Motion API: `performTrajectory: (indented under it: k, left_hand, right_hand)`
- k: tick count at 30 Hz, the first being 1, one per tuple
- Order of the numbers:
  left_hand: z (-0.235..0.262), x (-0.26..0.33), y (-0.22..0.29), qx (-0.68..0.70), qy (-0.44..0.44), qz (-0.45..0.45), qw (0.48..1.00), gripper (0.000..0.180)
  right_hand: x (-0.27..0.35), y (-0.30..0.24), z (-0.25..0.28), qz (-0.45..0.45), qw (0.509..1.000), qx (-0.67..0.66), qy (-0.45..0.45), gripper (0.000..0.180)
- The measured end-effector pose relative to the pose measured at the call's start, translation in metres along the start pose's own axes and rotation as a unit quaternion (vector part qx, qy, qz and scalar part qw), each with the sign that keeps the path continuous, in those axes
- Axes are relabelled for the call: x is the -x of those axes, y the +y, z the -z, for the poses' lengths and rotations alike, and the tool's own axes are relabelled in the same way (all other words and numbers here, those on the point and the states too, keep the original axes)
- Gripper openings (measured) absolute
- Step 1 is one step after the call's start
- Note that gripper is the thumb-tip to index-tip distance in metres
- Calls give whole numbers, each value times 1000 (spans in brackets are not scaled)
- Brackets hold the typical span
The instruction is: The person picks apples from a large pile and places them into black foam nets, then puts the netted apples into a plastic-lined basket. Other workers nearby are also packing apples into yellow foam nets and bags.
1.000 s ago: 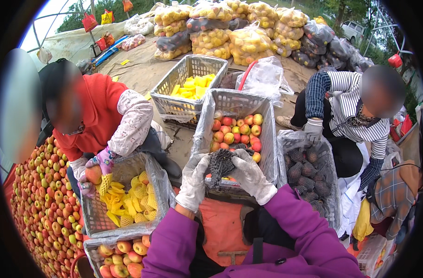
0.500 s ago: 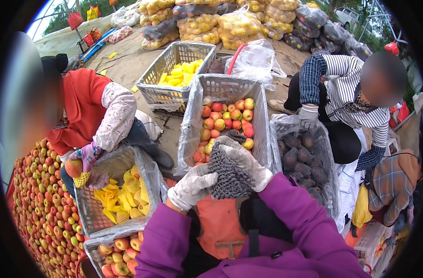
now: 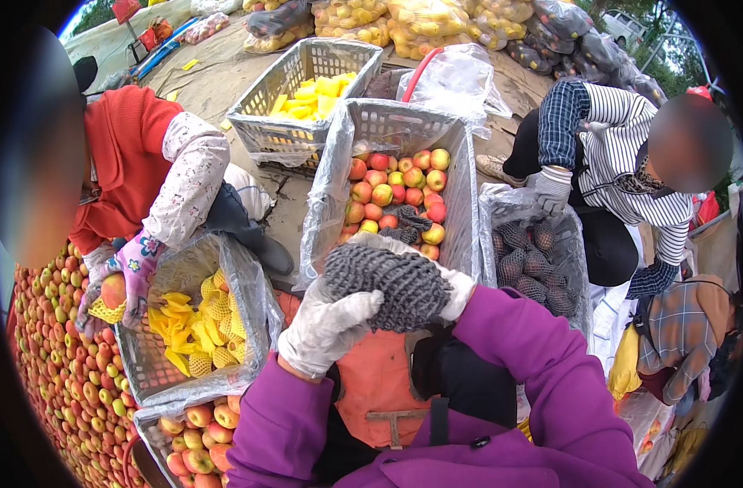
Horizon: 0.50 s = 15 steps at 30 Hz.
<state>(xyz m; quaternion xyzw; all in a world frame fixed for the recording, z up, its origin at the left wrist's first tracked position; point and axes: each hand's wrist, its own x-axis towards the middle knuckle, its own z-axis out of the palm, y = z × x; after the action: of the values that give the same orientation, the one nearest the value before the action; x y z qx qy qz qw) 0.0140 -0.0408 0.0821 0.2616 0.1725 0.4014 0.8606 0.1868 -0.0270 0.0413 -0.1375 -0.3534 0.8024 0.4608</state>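
Note:
A bundle of dark grey foam fruit nets [image 3: 388,286] is held up in front of me, bunched and lying sideways. My left hand [image 3: 327,327], in a white glove, is closed on its left end with the thumb across the front. My right hand [image 3: 458,294], gloved too, grips from behind and at the right end; most of its fingers are hidden by the nets. Just beyond, a lined grey crate [image 3: 472,191] holds loose apples [image 3: 382,193], with a loose dark net [image 3: 406,224] lying on them. To the right, a crate contains apples in dark nets [image 3: 534,264].
At left, a co-worker's gloved hand [image 3: 135,264] holds an apple above a crate of yellow nets [image 3: 196,325]. A striped-sleeved co-worker's hand [image 3: 553,189] rests on the right crate. Apples [image 3: 196,439] fill a crate at lower left. Yellow nets [image 3: 314,96] lie in the far crate.
The nets have turned from hanging upright and flattened to a thick sideways bundle. My left hand has shifted slightly left and down. The left co-worker's hands have moved lower with the apple.

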Motion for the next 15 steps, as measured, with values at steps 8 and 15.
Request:
performTrajectory:
  k: [8, 15]
  left_hand:
    - [6, -1, 14, 34, 102, -78, 991, 65]
    - [20, -6, 13, 102, 83, -139, 982, 42]
  right_hand:
    - [-6, 9, 225, -317, 638, 699, 61, 19]
    - [58, 140, 329, -463, 453, 756, 94, 40]
